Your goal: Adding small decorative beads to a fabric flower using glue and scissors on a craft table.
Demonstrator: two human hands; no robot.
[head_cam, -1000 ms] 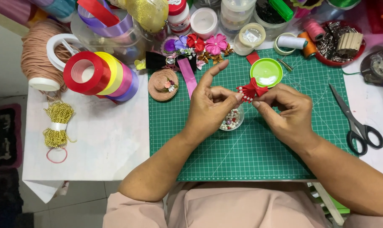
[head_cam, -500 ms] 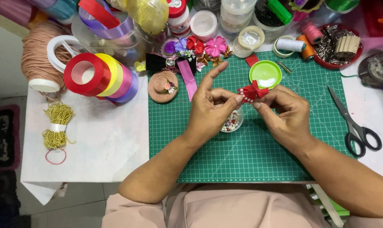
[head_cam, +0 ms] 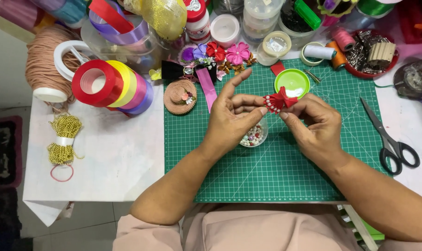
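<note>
Head view, what I hold: a small red ribbon bow [head_cam: 278, 100] with a row of pale beads along its left edge, held above the green cutting mat [head_cam: 220, 176].
My left hand [head_cam: 232, 121]: thumb and middle finger closed at the beaded edge of the bow; index finger raised and pointing away from me.
My right hand [head_cam: 315, 125]: fingertips pinched on the right wing of the bow, holding it steady.
Where the bow lies: between my two hands, touching both. Its long axis runs left to right, tilted a little.
Nearer hand: both touch it; the left works the beaded end, the right carries the rest.
Just below: a small clear dish of mixed beads [head_cam: 254, 135], partly hidden under my left fingers.
Just beyond: a round green lid [head_cam: 292, 82], close behind the bow.
Right side: scissors [head_cam: 391, 139] on the mat's right edge, well apart from my right hand.
Left side: a little straw hat ornament [head_cam: 180, 96] and a pink ribbon strip [head_cam: 207, 85] near my left hand; tape rolls [head_cam: 109, 85] farther out on the white counter [head_cam: 104, 153].
Open room: bare mat toward me; the far edge is crowded with jars and spools.
</note>
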